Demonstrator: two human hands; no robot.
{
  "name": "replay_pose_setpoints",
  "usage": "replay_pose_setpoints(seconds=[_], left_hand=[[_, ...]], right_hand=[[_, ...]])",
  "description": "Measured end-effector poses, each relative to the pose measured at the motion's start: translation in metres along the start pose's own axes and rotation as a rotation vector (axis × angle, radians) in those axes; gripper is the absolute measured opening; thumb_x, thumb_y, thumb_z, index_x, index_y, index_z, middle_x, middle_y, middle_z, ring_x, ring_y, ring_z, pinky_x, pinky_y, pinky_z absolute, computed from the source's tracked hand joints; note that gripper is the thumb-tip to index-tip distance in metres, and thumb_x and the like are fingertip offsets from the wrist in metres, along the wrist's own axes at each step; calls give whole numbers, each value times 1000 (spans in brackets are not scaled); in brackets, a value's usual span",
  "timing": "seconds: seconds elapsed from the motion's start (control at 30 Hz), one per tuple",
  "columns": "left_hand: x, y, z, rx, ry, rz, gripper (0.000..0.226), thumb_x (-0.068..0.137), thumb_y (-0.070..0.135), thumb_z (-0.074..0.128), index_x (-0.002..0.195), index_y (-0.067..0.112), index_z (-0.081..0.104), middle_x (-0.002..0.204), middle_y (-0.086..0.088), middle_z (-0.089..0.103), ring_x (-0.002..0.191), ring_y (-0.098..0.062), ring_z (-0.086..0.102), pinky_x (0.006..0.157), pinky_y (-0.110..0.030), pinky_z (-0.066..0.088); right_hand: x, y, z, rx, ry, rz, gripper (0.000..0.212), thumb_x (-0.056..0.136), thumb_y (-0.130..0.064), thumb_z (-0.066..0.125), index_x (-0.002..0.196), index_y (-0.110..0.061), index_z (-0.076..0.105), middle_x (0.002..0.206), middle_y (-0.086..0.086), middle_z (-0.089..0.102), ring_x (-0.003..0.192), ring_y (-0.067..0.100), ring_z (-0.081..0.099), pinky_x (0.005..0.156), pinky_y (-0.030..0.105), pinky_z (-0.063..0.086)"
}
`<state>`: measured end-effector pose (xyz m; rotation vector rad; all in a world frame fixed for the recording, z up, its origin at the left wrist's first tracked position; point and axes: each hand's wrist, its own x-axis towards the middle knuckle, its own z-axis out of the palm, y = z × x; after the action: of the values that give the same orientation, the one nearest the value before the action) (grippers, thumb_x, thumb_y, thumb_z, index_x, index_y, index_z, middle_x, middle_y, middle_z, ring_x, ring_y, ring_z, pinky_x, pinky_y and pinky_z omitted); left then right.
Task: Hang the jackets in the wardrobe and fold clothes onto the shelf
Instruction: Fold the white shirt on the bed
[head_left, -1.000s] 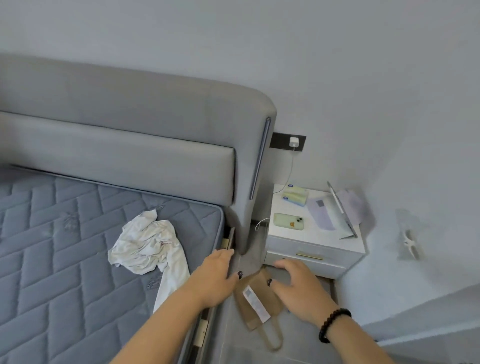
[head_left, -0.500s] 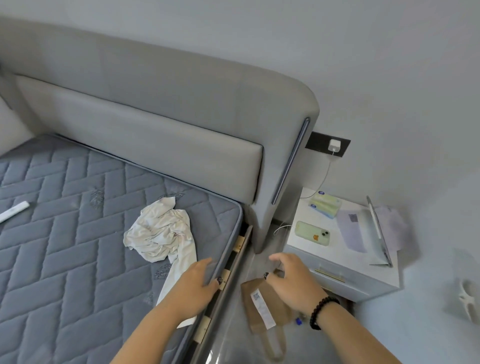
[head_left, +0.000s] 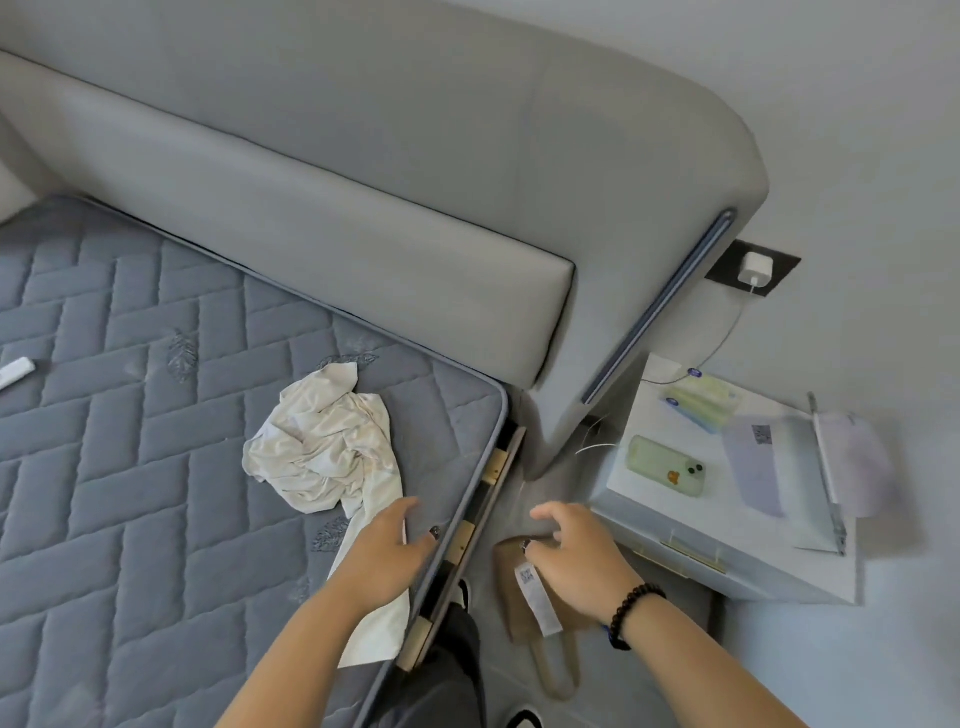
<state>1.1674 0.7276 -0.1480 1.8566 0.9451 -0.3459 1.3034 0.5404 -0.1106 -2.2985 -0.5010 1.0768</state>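
Note:
A crumpled white garment (head_left: 327, 447) lies on the grey quilted mattress (head_left: 130, 467), with a strip of it trailing down toward the mattress edge. My left hand (head_left: 389, 551) rests on that strip near the edge, fingers relaxed. A brown fabric bag (head_left: 524, 618) with a white label and a loop handle lies on the floor between the bed and the nightstand. My right hand (head_left: 576, 556) hovers over the bag's upper end. Its fingers are loosely curled, a fingertip touches the bag, and the thumb is held apart. No wardrobe or jacket is in view.
The padded grey headboard (head_left: 363, 208) runs along the back. A white nightstand (head_left: 737, 535) at the right carries a green phone (head_left: 667, 465), a tissue pack and papers. A charger (head_left: 754, 270) is plugged into the wall. A white remote (head_left: 15, 371) lies at the mattress's left. My dark trouser leg shows below.
My left hand left the brown bag and moved left onto the white garment's strip. The camera tipped downward and leftward. My right hand stayed over the bag.

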Motion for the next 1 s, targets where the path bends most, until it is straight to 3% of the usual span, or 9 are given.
replay_pose_setpoints(seconds=[0.17,0.27,0.4,0.53,0.63,0.7,0.83,0.93,1.0], left_hand=[[75,-29,-21,-44,-65,-99,57,96,26,56,147,18,34,150,0,40,141,-18,33,104,-25,31],[129,-54,-31,-100,-82,-221,62,95,26,58,149,17,28,149,-4,40,137,-23,39,102,-29,37],[209,-83,-40,-233,-7,-421,66,92,19,62,148,11,28,143,-8,46,126,-26,49,89,-31,41],[281,-98,-38,-266,130,-553,66,90,19,63,145,2,30,140,-18,46,123,-37,48,92,-38,43],[317,-99,-25,-311,217,-736,91,86,36,69,152,8,13,150,-20,29,133,-39,37,103,-48,38],[329,-104,-19,-350,315,-820,98,82,40,72,151,3,13,153,-22,25,138,-40,32,109,-50,34],[329,-128,-10,-494,522,-801,79,81,28,74,143,2,33,139,-16,44,127,-35,44,105,-46,39],[309,-144,-18,-652,505,-690,37,77,22,76,105,6,57,93,-8,60,86,-29,58,69,-33,47],[292,-153,-32,-711,481,-617,18,78,17,76,81,8,61,73,-6,58,70,-24,55,58,-28,43]], right_hand=[[73,-25,23,-5,-75,99,38,93,-27,52,130,-27,47,138,-9,39,91,7,62,54,9,42],[120,-38,43,-2,-137,140,37,95,-28,50,131,-28,46,141,-9,36,84,2,60,51,6,42],[177,-52,63,-15,-208,166,37,96,-29,51,132,-26,45,140,-7,36,92,4,51,77,9,39],[219,-55,74,-5,-215,182,35,97,-30,47,131,-27,46,137,-10,37,93,2,58,62,7,40],[239,-50,83,24,-193,208,31,96,-33,45,127,-29,48,128,-4,48,65,-6,56,53,7,37],[244,-45,90,41,-188,235,29,96,-32,46,124,-29,49,120,-1,53,48,-8,52,43,6,34],[241,-39,103,-18,-199,253,29,95,-31,48,123,-30,52,126,-11,46,77,-6,57,52,6,37],[234,-44,111,-37,-238,252,26,95,-32,48,121,-29,52,127,-10,45,90,0,56,61,9,39],[229,-50,112,-37,-255,242,26,96,-33,46,121,-28,52,129,-9,45,93,1,55,65,12,40]])
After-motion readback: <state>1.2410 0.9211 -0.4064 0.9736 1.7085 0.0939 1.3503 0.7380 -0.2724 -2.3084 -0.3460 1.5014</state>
